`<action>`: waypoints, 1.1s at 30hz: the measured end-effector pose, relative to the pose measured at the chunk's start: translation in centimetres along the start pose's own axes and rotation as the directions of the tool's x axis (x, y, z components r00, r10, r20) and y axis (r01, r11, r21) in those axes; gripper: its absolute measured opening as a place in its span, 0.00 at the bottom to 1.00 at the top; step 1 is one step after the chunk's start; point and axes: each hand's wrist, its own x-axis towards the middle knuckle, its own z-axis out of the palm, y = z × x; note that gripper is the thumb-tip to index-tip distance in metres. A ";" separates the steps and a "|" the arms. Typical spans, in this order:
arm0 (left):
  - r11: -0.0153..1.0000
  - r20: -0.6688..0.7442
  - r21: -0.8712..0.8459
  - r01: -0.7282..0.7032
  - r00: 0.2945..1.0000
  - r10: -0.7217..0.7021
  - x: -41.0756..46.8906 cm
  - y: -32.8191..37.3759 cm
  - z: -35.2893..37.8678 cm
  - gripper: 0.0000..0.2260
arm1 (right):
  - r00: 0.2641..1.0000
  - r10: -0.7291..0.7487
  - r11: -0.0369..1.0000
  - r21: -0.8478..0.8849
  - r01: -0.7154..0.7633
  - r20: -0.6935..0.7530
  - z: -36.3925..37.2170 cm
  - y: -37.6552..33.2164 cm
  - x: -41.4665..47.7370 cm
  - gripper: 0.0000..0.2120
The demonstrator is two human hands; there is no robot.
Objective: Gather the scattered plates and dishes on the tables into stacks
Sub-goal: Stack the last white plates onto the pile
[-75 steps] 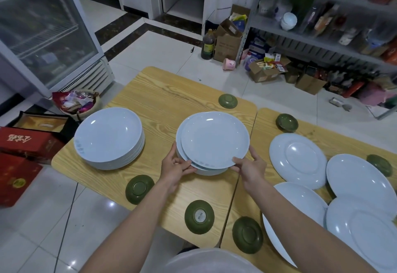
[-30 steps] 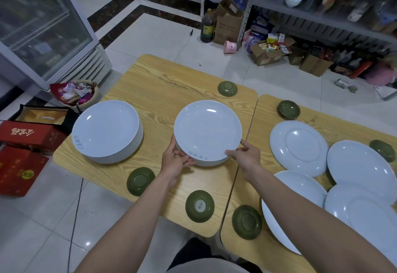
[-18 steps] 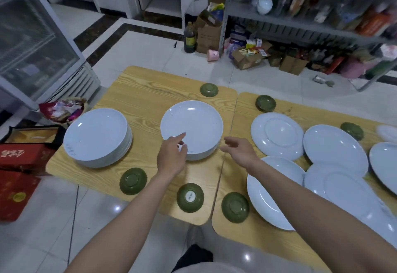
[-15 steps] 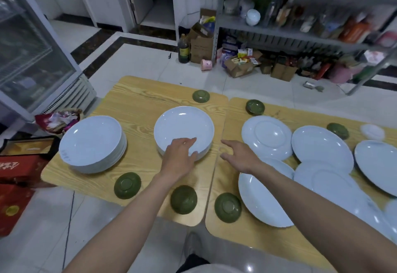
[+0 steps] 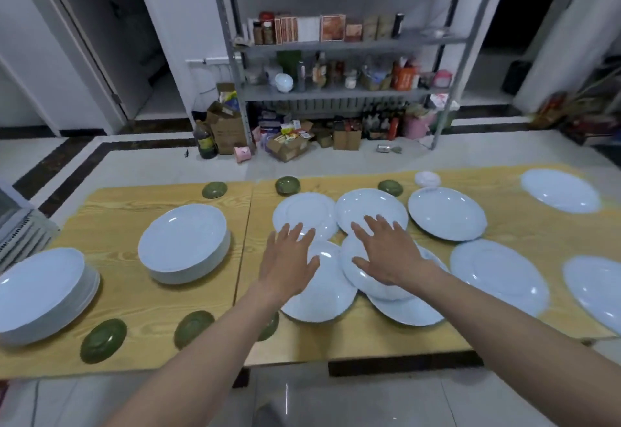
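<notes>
While left hand (image 5: 290,263) and right hand (image 5: 386,255) hover spread, empty, over (maybe touching) loose plates (image 5: 447,213), it's pick-up time. Next: pinch a rim.

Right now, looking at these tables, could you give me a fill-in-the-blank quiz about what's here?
The left wooden table carries ___ stacks of round white plates.
The small round dishes along the table edges are ___ in colour.
The left hand and the right hand, fingers spread, hold ___.
Missing words: two; green; nothing.
</notes>
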 end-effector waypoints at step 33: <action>0.972 0.047 -0.023 -0.235 0.971 0.236 13.1 24.7 5.2 0.27 | 0.958 0.286 0.953 0.113 -0.282 -0.018 5.0 24.2 -6.6 0.34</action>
